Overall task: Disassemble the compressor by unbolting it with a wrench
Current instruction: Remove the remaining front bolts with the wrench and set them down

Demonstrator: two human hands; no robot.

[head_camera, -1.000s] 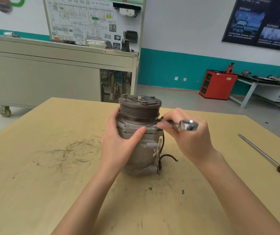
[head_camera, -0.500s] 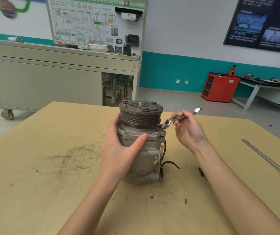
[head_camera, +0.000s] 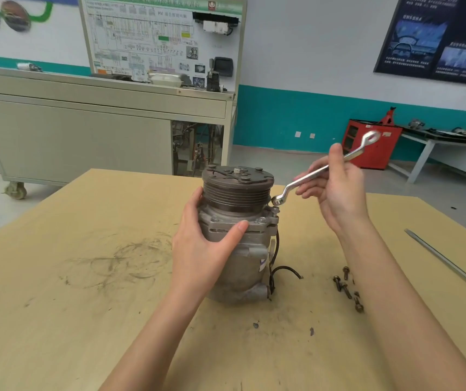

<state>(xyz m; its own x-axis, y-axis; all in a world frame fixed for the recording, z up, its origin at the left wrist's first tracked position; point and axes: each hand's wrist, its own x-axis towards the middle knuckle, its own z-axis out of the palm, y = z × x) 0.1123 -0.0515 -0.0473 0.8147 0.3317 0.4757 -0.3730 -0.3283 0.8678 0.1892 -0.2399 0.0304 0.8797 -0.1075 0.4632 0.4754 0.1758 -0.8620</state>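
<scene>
The compressor (head_camera: 243, 263) stands upright in the middle of the table (head_camera: 85, 306), pulley end up. The left hand (head_camera: 200, 249) grips its body, thumb laid across the front flange. The right hand (head_camera: 336, 190) pinches the shank of the wrench (head_camera: 305, 177) between thumb and fingertips, handle tilted steeply up and away. The lower ring hangs just above the flange bolt (head_camera: 275, 211) on the compressor's right side; whether it touches the head cannot be told. The likeliest trouble is the ring going back on at this slant: seated askew, it could ride off the head under load, round the corners and throw the knuckles against the pulley. The light fingertip hold adds to that risk. A sideways pull could also twist or tip the tall housing if the left hand slackens. The loose bolts (head_camera: 347, 286) beside the right forearm could be swept away by a careless sweep. A second ago the right hand sat tight against the housing with the wrench low and nearly level. Half a second ago the ring sat down at the bolt with the handle swung outward. Now the hand is higher and the ring is raised above the bolt head. The left hand has not shifted.
</scene>
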